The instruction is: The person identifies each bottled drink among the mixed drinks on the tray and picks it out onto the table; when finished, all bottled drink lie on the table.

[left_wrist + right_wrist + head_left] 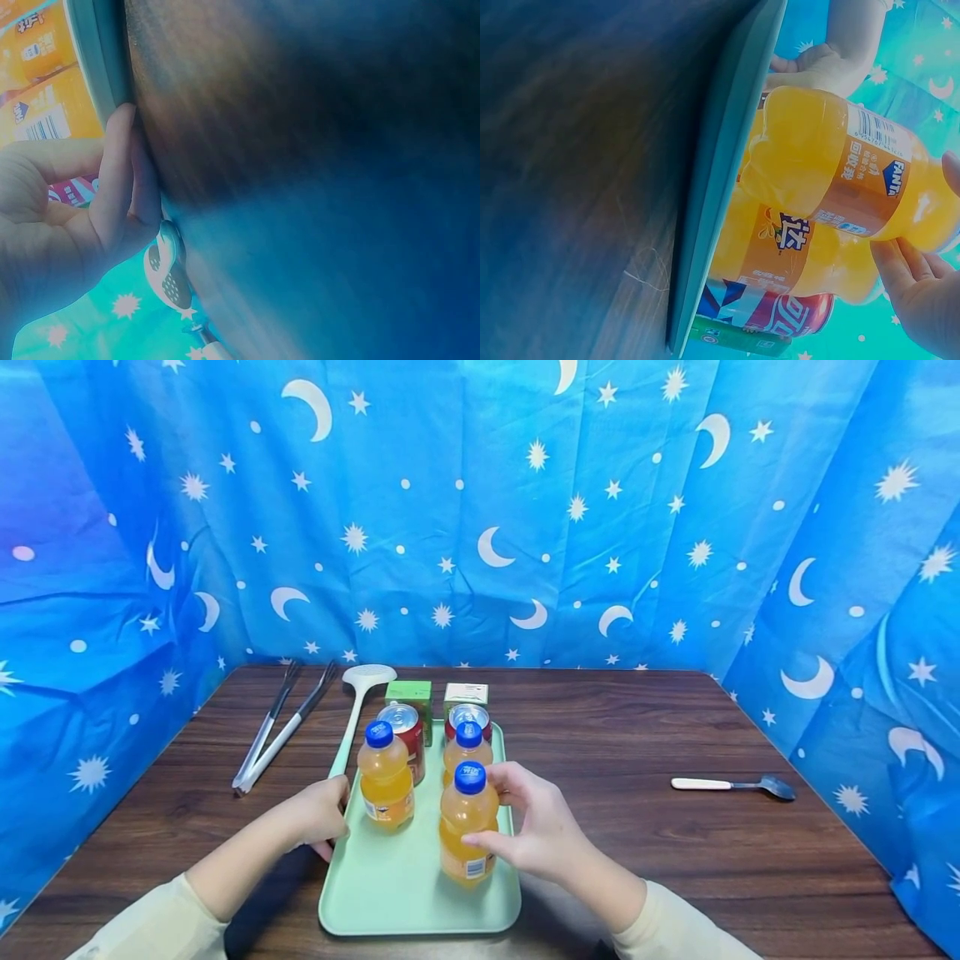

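Observation:
My right hand holds a Fanta bottle of orange soda with a blue cap, thumb on the near side and fingers behind. The bottle is upright over the right half of a pale green tray. Another orange soda bottle stands right behind it. My left hand grips the tray's left edge; in the left wrist view its fingers lie against the outer side of the rim. Close to that hand, a third bottle stands on the tray.
Two red cans and two small boxes are lined up behind the bottles. Left of the tray lie a pale slotted turner and metal tongs. A spoon with a white handle lies far right. Patterned blue curtains surround the table.

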Demonstrator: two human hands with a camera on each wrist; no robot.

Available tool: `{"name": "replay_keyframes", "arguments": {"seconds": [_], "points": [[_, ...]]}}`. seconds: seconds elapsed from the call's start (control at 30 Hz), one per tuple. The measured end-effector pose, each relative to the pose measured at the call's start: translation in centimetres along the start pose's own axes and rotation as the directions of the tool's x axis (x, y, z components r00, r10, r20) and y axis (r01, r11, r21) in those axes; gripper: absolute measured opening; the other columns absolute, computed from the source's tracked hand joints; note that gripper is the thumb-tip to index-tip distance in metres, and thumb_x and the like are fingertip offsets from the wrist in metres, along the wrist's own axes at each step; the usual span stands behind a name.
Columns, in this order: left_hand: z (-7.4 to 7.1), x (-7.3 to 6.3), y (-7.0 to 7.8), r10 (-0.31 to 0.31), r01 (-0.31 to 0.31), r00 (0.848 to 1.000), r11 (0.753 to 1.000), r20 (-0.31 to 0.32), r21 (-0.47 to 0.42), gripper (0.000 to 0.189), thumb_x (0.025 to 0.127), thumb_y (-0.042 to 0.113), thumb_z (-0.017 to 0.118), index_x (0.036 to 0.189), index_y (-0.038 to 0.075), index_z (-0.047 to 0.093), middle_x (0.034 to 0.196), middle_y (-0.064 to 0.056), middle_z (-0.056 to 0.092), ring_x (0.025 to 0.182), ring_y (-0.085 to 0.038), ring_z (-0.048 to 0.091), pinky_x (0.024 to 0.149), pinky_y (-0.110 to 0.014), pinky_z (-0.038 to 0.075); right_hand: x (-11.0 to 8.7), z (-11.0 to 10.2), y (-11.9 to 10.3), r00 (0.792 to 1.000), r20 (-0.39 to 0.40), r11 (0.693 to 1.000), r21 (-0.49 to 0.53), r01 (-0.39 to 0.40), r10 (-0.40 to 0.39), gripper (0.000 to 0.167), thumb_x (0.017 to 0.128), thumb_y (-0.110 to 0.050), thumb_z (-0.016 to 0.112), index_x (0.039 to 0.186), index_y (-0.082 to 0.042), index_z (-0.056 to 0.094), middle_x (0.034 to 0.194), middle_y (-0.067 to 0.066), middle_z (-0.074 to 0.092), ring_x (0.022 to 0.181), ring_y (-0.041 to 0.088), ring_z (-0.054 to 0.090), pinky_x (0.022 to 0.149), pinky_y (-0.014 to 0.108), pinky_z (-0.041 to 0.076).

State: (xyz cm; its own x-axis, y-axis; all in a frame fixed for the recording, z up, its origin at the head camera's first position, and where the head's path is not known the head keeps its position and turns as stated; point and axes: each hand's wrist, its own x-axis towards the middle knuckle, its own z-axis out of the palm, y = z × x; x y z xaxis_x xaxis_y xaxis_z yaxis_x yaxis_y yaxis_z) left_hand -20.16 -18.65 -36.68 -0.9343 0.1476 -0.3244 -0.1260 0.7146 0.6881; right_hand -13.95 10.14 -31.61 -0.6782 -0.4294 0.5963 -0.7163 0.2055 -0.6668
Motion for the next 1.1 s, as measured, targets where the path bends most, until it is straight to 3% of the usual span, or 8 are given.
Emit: {"name": "replay_keyframes", "arguments": {"seconds": [0.43, 1.1], "points": [[0.00, 0.04, 0.07, 0.006, -0.006, 1.000, 1.000, -0.005, 0.004, 0.035, 0.065, -0.018, 0.057, 0.092, -0.003, 0.042, 0.078, -0.017, 0.049, 0.056, -0.024, 0.060, 0.045, -0.035, 0.056, -0.26, -0.40, -0.14, 0.998, -0.007, 0.998, 0.010, -0.066, 0.066, 0.051, 0.066, 0.006, 0.080, 0.110, 0.004, 0.055, 0.103, 0.010, 0.064, 0.095, 0.023, 0.062, 0.080, 0.034, 0.056], [0.03, -0.10, 0.27, -0.003, 0.003, 1.000, 1.000, -0.010, 0.012, 0.035, 0.065, -0.018, 0.059, 0.092, -0.003, 0.043, 0.078, -0.017, 0.049, 0.057, -0.024, 0.061, 0.045, -0.035, 0.056, -0.57, -0.82, 0.13, 0.999, -0.015, 0.999, 0.004, -0.050, 0.050, 0.050, 0.066, 0.006, 0.080, 0.109, 0.004, 0.055, 0.102, 0.010, 0.064, 0.093, 0.022, 0.063, 0.078, 0.034, 0.056]]}}
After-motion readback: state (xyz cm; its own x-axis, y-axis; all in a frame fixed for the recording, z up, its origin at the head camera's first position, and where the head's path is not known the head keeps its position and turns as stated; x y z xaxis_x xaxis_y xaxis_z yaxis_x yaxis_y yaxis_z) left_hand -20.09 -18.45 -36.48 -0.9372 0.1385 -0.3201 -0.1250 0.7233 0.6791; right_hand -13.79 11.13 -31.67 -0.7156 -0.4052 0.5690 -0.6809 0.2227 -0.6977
